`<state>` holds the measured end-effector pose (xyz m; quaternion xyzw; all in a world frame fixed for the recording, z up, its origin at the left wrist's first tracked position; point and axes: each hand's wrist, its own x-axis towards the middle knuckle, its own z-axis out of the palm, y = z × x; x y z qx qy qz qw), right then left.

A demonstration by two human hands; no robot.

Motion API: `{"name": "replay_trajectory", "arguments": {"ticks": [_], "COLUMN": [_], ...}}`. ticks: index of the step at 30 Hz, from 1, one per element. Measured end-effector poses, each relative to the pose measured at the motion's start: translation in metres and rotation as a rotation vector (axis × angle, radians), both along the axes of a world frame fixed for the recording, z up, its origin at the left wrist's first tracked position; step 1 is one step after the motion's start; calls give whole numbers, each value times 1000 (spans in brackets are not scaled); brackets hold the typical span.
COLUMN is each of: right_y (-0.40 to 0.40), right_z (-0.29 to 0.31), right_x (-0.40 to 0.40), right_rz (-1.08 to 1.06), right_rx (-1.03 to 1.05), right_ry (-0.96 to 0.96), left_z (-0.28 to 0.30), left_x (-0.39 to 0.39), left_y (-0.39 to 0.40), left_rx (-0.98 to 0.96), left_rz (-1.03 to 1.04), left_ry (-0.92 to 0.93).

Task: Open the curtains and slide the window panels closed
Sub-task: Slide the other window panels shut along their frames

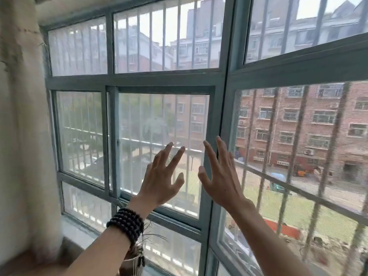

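A grey-green framed sliding window panel [162, 89] fills the middle, its right stile against the corner post [221, 108]. My left hand [162, 180], with a dark bead bracelet at the wrist, is raised in front of its glass with fingers spread, holding nothing. Just to the right, my right hand [220, 176] is also spread, its fingertips at the panel's right stile. A cream curtain [22, 126] hangs gathered at the far left. Whether my palms touch the glass cannot be told.
A second window [298, 72] with a mesh screen angles off to the right of the corner post. Metal security bars [268, 134] run outside the glass. A stone sill [79, 232] lies below, and a small dried plant [137, 253] stands under my left forearm.
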<state>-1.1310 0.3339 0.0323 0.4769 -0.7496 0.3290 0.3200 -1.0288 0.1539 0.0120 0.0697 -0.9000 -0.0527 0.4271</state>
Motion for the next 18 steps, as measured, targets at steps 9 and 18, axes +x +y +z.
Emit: {"name": "replay_trajectory", "arguments": {"ticks": [9, 18], "right_y": [-106, -203], "right_z": [-16, -25], "right_x": [-7, -55], "right_rz": [129, 221], "right_rx": [26, 65], "right_ry": [-44, -68], "left_z": [-12, -34], "left_x": [13, -9], "left_y": [-94, -177], "left_rx": [41, 88], "left_rz": [145, 279], "left_ry": [-69, -139]}}
